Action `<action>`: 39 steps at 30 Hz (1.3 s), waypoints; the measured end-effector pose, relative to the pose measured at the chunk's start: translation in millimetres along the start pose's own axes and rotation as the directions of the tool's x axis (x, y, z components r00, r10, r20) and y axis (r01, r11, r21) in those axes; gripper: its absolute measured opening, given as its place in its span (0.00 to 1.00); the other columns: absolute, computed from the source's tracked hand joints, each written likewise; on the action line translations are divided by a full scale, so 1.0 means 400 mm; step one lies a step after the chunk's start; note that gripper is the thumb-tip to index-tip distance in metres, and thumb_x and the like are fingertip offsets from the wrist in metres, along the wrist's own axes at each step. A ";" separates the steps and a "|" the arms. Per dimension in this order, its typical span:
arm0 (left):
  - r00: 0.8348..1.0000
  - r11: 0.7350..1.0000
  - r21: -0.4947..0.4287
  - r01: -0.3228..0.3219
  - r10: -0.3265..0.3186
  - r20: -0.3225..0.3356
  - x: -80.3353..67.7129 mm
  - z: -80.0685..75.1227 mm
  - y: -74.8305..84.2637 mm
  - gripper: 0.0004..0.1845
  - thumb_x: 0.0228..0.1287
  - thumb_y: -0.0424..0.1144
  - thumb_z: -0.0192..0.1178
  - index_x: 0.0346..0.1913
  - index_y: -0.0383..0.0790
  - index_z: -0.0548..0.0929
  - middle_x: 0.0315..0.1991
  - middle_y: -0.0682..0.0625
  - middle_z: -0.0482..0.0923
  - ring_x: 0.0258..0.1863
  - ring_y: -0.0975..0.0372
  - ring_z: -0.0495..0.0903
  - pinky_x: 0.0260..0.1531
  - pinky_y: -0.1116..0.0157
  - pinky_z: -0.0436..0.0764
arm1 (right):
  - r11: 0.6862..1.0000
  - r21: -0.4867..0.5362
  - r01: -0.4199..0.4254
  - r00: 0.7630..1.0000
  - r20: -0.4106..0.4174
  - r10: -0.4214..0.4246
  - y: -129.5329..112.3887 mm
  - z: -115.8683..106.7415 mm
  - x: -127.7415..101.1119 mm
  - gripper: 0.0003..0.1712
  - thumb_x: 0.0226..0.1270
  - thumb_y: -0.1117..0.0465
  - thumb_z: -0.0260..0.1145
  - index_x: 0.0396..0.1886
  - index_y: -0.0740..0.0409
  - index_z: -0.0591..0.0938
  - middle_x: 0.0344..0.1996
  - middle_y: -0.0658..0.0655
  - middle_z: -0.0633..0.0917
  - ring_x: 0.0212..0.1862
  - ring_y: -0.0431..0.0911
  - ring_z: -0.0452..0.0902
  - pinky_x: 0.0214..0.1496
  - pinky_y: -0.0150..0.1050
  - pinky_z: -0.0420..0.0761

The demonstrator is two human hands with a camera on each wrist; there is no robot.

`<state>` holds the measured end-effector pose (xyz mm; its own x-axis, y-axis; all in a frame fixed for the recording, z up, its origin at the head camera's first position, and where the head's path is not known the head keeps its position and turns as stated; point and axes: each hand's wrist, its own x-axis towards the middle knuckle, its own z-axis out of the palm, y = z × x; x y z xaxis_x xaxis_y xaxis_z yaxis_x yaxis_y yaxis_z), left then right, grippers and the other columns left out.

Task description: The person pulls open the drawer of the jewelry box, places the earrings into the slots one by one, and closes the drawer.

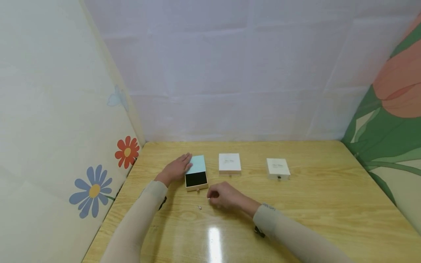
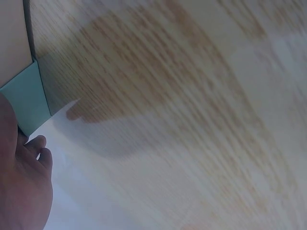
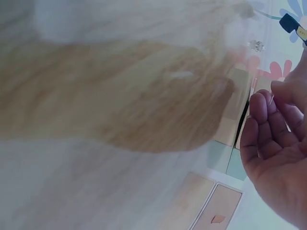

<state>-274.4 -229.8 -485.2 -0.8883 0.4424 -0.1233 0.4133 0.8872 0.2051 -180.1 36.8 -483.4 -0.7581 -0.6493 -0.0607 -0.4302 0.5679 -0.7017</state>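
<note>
A teal drawer box (image 1: 196, 164) lies on the table, its black-lined drawer (image 1: 196, 179) pulled out toward me. My left hand (image 1: 177, 168) rests against the box's left side with fingers extended; the left wrist view shows that hand (image 2: 29, 177) at a corner of the teal sleeve (image 2: 31, 98). Just right of the drawer, my right hand (image 1: 225, 195) pinches a small silvery earring (image 1: 208, 198) between thumb and fingertips. Its thin shiny part (image 3: 272, 99) shows in the right wrist view; the rest is hidden. Another small sparkling earring (image 1: 199, 207) lies on the table before the drawer.
Two closed white boxes stand to the right of the teal one: a nearer white box (image 1: 230, 162) and a farther white box (image 1: 278, 168) with a dark pull tab. The wooden table (image 1: 322, 190) meets a pale cloth wall (image 1: 230, 73) behind and flowered side panels.
</note>
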 end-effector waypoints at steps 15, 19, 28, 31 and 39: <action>1.000 1.000 -0.018 -0.004 0.004 0.002 -0.001 -0.002 0.003 0.33 0.85 0.49 0.34 0.81 0.33 0.47 0.81 0.38 0.46 0.80 0.46 0.47 0.79 0.49 0.51 | 0.997 0.066 -0.038 0.997 -0.070 0.043 -0.014 -0.010 0.014 0.05 0.67 0.64 0.70 0.41 0.54 0.88 0.36 0.46 0.88 0.41 0.39 0.82 0.49 0.35 0.84; 1.000 1.000 -0.017 0.003 -0.003 0.003 0.002 0.002 0.000 0.33 0.85 0.50 0.33 0.81 0.34 0.47 0.82 0.39 0.45 0.81 0.47 0.46 0.79 0.50 0.51 | 0.998 0.063 0.001 0.994 -0.113 0.006 -0.016 -0.012 0.026 0.04 0.67 0.64 0.71 0.40 0.56 0.88 0.34 0.46 0.86 0.39 0.39 0.80 0.44 0.33 0.83; 1.000 1.000 -0.006 0.000 0.000 0.001 0.004 0.002 -0.001 0.33 0.85 0.51 0.34 0.81 0.34 0.48 0.82 0.40 0.46 0.81 0.48 0.47 0.79 0.51 0.51 | 0.989 0.133 -0.065 0.984 -0.156 0.085 -0.025 -0.016 0.052 0.06 0.70 0.63 0.68 0.43 0.58 0.88 0.35 0.48 0.86 0.38 0.39 0.79 0.43 0.34 0.83; 1.000 1.000 0.002 0.001 -0.001 -0.001 0.004 0.001 0.000 0.33 0.85 0.51 0.34 0.81 0.34 0.48 0.82 0.40 0.46 0.81 0.48 0.47 0.79 0.51 0.51 | 0.985 0.157 -0.071 0.981 -0.166 0.098 -0.025 -0.017 0.063 0.07 0.70 0.64 0.67 0.44 0.60 0.88 0.36 0.50 0.87 0.39 0.40 0.80 0.45 0.36 0.84; 1.000 1.000 -0.003 0.007 -0.007 0.010 0.004 0.003 -0.006 0.33 0.85 0.51 0.33 0.81 0.35 0.47 0.82 0.40 0.45 0.81 0.48 0.47 0.79 0.51 0.52 | 0.982 0.175 -0.069 0.971 -0.216 0.106 -0.011 -0.014 0.101 0.06 0.70 0.61 0.69 0.42 0.56 0.89 0.34 0.48 0.84 0.38 0.41 0.77 0.42 0.35 0.81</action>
<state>-276.5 -230.9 -487.1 -0.8890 0.4377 -0.1344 0.4067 0.8897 0.2076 -211.9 10.9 -478.8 -0.8872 -0.4609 0.0197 -0.2849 0.5137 -0.8093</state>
